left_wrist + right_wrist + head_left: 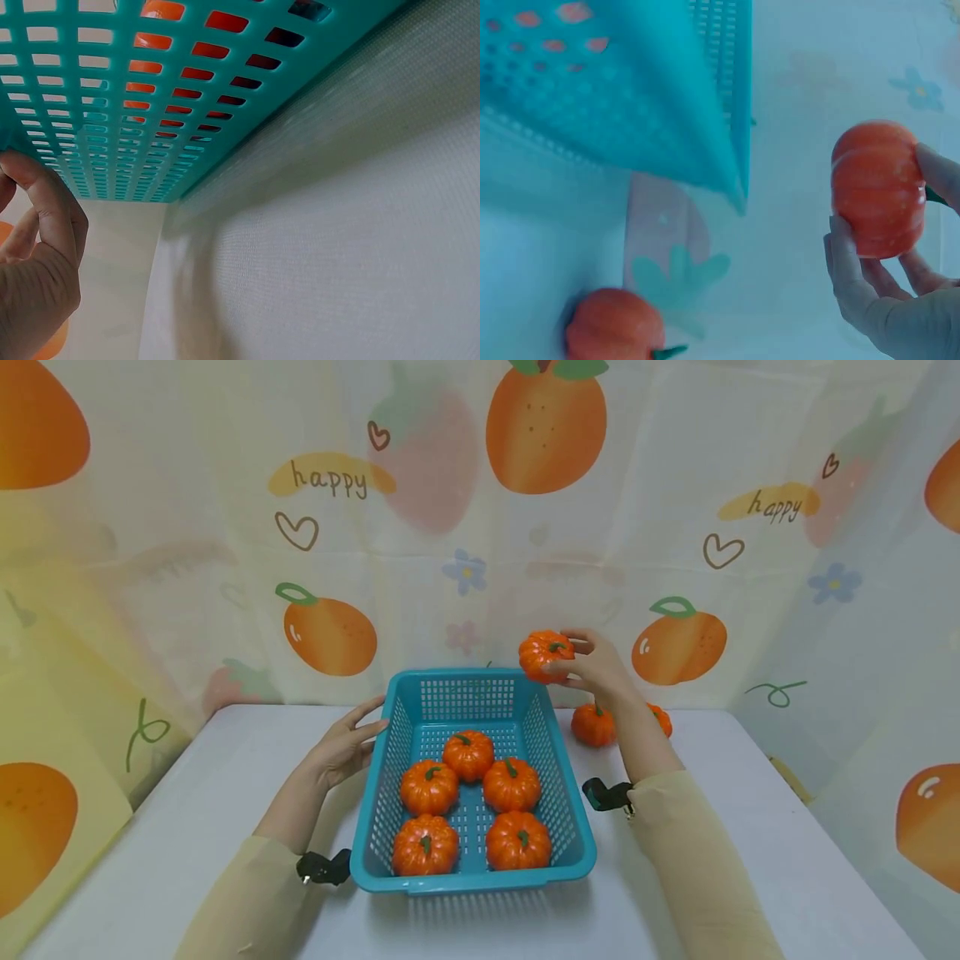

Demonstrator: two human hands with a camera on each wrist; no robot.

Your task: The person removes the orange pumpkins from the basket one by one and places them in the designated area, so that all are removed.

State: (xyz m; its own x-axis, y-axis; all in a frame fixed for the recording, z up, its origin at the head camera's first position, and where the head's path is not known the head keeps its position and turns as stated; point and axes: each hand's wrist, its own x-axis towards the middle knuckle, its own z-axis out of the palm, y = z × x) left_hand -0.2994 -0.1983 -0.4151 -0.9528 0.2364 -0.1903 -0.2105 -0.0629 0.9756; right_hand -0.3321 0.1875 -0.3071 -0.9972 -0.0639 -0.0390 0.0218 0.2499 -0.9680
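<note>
My right hand [596, 668] grips an orange toy pumpkin [542, 656] with a green stem, raised beside the far right corner of a blue plastic basket [472, 883]. In the right wrist view, thumb and fingers close around this held pumpkin [877, 187], clear of the basket. Several similar pumpkins lie in the basket; one of them [425, 845] is at its near left. My left hand [345, 752] touches the basket's left side near the far end, its fingers spread. The left wrist view has that hand [41, 255] against the perforated wall [112, 97].
On the white table [247, 752], right of the basket, stands one pumpkin [594, 725]; another pumpkin [662, 720] is partly hidden behind my right forearm. A fruit-patterned curtain [465, 610] hangs along the table's far edge.
</note>
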